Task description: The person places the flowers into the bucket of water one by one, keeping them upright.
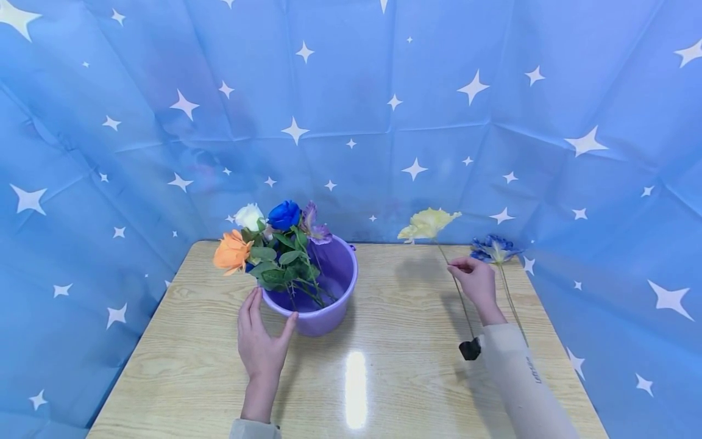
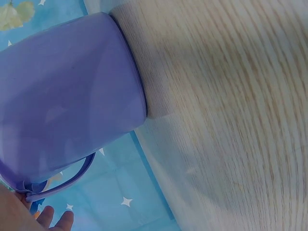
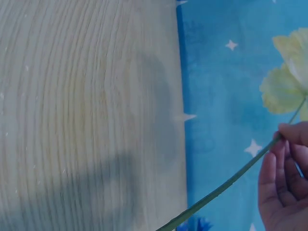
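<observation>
A purple bucket stands on the table with several artificial flowers in it. These include an orange flower, a white rose, a blue rose and a purple flower. My left hand rests against the bucket's near left rim, thumb and fingers spread. In the left wrist view its fingertips show beside the bucket's handle. Between thumb and fingers, my right hand pinches the green stem of a pale yellow flower, bloom up and raised off the table.
A blue flower with a long stem lies along the table's right side, partly behind my right arm. The wooden table meets a blue star-patterned curtain at the back and sides.
</observation>
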{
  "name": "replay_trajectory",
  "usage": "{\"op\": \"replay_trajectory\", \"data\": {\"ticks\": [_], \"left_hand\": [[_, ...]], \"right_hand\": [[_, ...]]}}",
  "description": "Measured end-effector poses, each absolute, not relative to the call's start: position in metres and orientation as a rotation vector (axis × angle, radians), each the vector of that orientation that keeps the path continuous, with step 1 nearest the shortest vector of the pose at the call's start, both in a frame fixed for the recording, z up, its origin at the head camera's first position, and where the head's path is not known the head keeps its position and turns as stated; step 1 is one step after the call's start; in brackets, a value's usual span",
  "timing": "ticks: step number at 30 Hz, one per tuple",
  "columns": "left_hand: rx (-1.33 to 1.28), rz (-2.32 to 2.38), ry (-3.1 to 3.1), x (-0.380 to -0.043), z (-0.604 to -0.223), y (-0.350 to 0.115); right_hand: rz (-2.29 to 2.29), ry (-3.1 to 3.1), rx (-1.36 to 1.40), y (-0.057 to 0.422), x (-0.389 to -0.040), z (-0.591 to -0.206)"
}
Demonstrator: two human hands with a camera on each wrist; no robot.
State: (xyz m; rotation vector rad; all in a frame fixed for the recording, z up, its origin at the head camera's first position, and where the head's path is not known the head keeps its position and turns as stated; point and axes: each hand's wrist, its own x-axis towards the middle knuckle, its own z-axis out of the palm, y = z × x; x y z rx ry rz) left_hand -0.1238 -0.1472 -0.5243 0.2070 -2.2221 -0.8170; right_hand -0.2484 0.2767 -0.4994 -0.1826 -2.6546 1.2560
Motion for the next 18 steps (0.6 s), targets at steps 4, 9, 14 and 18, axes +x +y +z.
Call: {"op": "replay_trajectory", "data": {"ticks": [4, 9, 14, 18], "left_hand": [[0.208, -0.816, -2.226, -0.125, -0.525, -0.148], [0.210, -0.811, -2.231, -0.125, -0.524, -0.148], [0.221, -0.818, -2.242, -0.124, -0.523, -0.147], [0.226, -0.811, -2.244, -0.124, -0.522, -0.147]], "right_hand": [[1.267, -2.638, -0.159, 0.268, -0.249, -0.495], [1.269, -2.639, -0.134, 0.260, -0.250, -0.491], [1.308, -2.635, -0.114, 0.252, -0.253, -0.488], [1.327, -2.622, -0.097, 0.246, -0.255, -0.485]]}}
